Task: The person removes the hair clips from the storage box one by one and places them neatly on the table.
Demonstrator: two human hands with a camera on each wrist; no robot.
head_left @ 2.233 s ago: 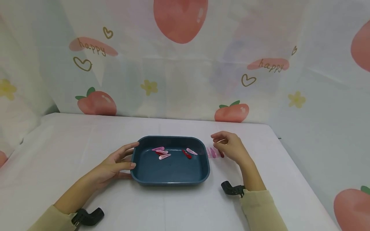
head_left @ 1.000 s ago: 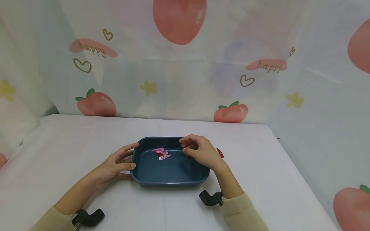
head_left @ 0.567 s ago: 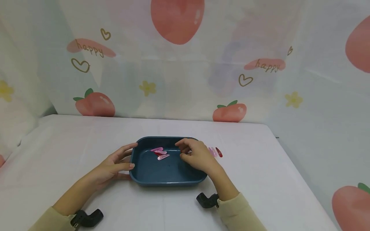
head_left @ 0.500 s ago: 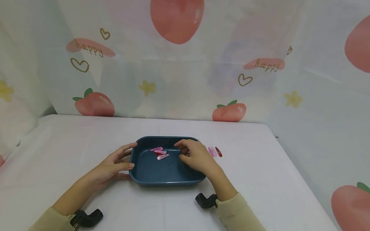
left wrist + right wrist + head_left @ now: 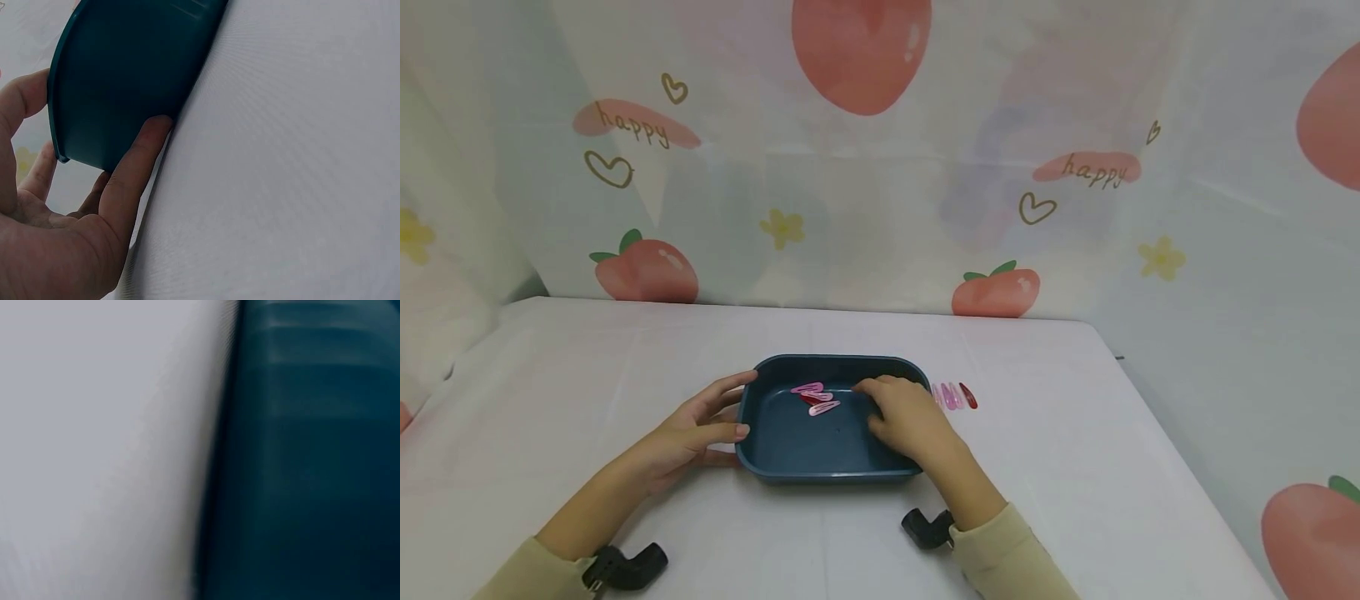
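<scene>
Clips (image 5: 818,397) in tray (image 5: 827,454), left of right hand (image 5: 912,415)

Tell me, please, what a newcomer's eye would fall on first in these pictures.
Probably the dark blue tray in the middle of the white table, with the left hand touching its left end and the right hand at its right part. Next come the pink and red clips inside it, and a row of clips on the table to its right. Behind, large red fruits decorate the backdrop.
</scene>
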